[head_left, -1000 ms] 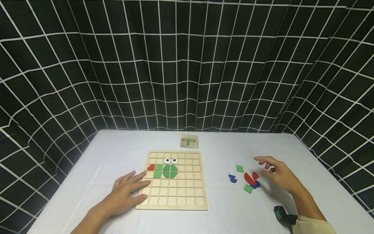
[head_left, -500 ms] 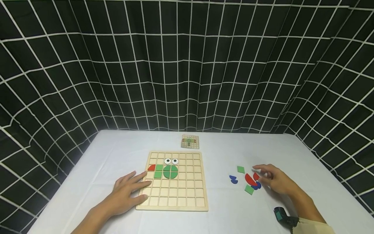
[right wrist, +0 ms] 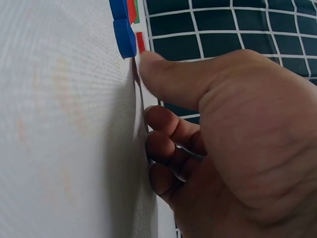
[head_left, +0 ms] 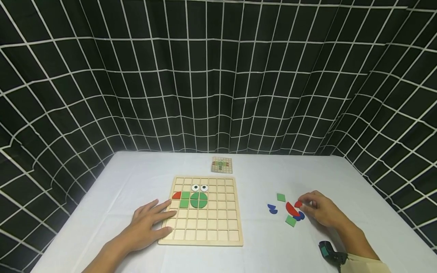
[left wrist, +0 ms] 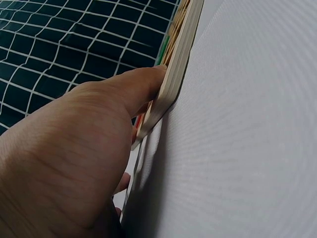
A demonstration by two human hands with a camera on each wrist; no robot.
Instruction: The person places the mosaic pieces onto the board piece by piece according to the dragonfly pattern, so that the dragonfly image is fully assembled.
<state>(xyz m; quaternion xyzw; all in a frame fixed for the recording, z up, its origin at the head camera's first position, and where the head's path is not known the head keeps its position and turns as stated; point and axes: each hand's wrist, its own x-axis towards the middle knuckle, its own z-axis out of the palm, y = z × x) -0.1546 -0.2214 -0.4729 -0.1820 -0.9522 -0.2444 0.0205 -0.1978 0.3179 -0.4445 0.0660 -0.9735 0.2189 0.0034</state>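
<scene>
My left hand rests on the left edge of a wooden grid board, fingers spread; the left wrist view has the thumb against the board's rim. Set in the grid are a red quarter-circle, green squares, a green disc of quarter pieces and two eye pieces. At the right, my right hand pinches another red quarter-circle piece between thumb and index finger, at table level. Beside it lie a red half-circle and blue half-circles.
Loose green squares and two more blue half-circles lie between the board and the right hand. A small picture card lies behind the board. A black curtain with white grid lines surrounds the white table.
My right hand has moved left and down onto the red quarter-circle, and its thumb and index finger have closed on it. The left hand and board have stayed put.
</scene>
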